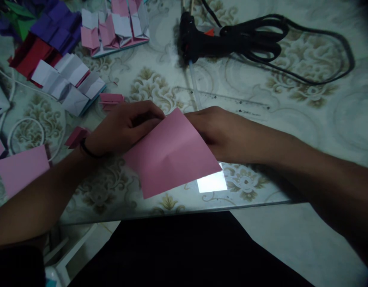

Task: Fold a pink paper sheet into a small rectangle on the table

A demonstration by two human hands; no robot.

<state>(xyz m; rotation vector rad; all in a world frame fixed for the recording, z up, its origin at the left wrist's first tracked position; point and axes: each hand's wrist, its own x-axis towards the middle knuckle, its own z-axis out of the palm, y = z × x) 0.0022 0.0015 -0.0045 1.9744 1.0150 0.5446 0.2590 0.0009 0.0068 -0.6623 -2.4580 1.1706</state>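
A sheet of pink paper (172, 155) tilts up between my two hands over the table, near its front edge. My left hand (126, 123), with a dark band at the wrist, is closed on the paper's upper left edge, thumb showing on top. On the other side my right hand (212, 127) grips the paper near its top corner; its fingers are mostly hidden behind the sheet. A small folded pink piece (111, 100) lies just beyond my left hand, and another folded pink piece (77, 136) is beside that wrist.
Folded white-and-pink paper blocks (73, 81) stand at the back left, near purple folded paper (56, 26) and red folded paper (34, 56). A black glue gun (207, 44) with a coiled cord lies at the back right. Pink sheets (24, 169) and a white cable (26, 119) are at left.
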